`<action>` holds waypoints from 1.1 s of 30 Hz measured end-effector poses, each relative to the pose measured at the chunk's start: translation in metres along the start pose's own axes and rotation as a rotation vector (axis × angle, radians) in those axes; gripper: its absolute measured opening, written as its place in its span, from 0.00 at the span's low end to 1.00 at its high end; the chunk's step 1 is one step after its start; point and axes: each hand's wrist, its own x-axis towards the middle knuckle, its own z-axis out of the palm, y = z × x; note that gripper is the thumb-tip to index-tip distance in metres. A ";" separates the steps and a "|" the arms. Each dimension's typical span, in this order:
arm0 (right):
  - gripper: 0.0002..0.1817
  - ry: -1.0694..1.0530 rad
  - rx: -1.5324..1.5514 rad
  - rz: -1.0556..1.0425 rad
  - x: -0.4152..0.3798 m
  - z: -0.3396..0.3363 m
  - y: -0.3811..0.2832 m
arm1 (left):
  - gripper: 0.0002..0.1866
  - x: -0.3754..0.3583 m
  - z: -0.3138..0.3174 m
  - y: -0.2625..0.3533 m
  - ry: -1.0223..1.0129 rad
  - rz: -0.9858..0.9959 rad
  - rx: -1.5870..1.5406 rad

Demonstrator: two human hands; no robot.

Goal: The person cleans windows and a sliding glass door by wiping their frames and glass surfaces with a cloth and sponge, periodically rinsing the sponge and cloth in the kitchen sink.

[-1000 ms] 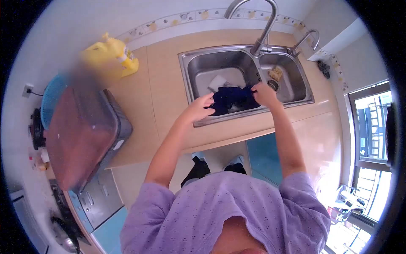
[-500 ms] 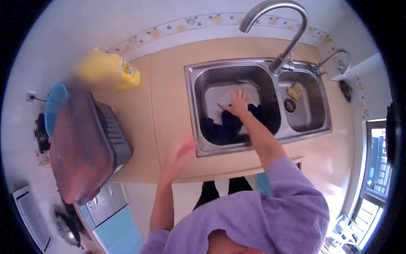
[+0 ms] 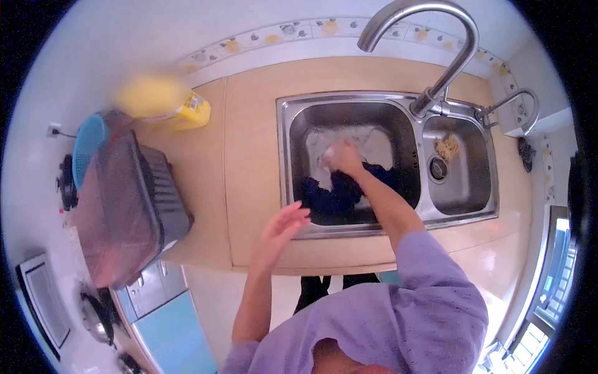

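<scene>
Dark navy cloth (image 3: 336,194) lies bunched and wet in shallow water in the large left basin (image 3: 408,156) of the steel sink. My right hand (image 3: 344,157) is low in that basin, just past the far edge of the cloth, its fingers curled in and smeared by motion. Something whitish shows at its fingertips, and I cannot tell whether the hand holds it. Over the sink's near left rim hovers my left hand (image 3: 285,227), fingers loosely apart with nothing in them.
A steel faucet (image 3: 464,56) arches over the sink. Yellowish scraps (image 3: 446,148) lie beside the drain in the small right basin (image 3: 464,187). To the left stand a yellow bottle (image 3: 194,113), a grey basket (image 3: 168,187) with a reddish cover, and a blue colander (image 3: 90,146).
My right hand has gone from spread fingers to curled ones, staying in the left basin. My left hand has shifted a little closer to the sink's rim. The view has tilted slightly.
</scene>
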 end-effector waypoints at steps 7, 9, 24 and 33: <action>0.35 -0.196 1.718 0.349 -0.094 -0.130 -0.071 | 0.39 0.085 0.047 -0.019 0.046 0.107 0.170; 0.38 -0.225 1.791 0.306 -0.117 -0.140 -0.079 | 0.46 0.100 0.063 -0.016 0.083 0.441 0.571; 0.41 -0.013 1.235 0.488 -0.171 -0.165 -0.084 | 0.32 0.166 0.102 -0.016 -0.063 0.134 0.175; 0.29 0.124 1.378 0.450 -0.195 -0.156 -0.046 | 0.26 0.185 0.076 -0.038 0.049 -0.079 -0.124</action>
